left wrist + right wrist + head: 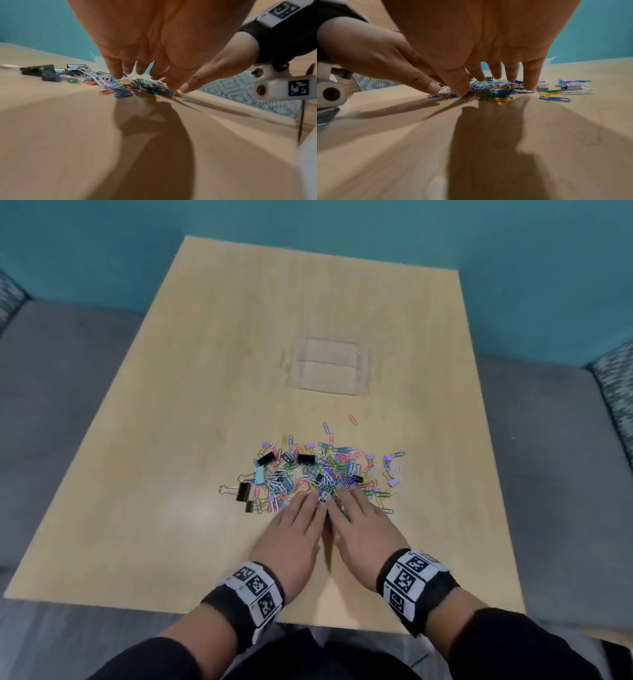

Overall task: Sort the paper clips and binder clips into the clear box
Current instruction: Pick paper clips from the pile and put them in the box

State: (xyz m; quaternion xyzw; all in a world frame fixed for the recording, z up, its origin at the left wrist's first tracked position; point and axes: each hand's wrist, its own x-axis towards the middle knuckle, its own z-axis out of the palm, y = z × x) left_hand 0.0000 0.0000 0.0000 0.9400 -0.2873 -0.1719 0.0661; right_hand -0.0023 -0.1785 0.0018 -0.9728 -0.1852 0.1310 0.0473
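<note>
A pile of coloured paper clips mixed with binder clips lies on the wooden table. Black binder clips and a light blue one sit at the pile's left edge, small purple ones at its right. The clear box, split by a divider, stands empty beyond the pile. My left hand and right hand lie side by side, fingers extended onto the pile's near edge. In the wrist views the left fingertips and right fingertips touch the clips.
The table's near edge runs just under my wrists. Grey upholstery flanks both sides, with a patterned cushion at the right. A teal wall rises behind the table. A stray red clip lies between pile and box.
</note>
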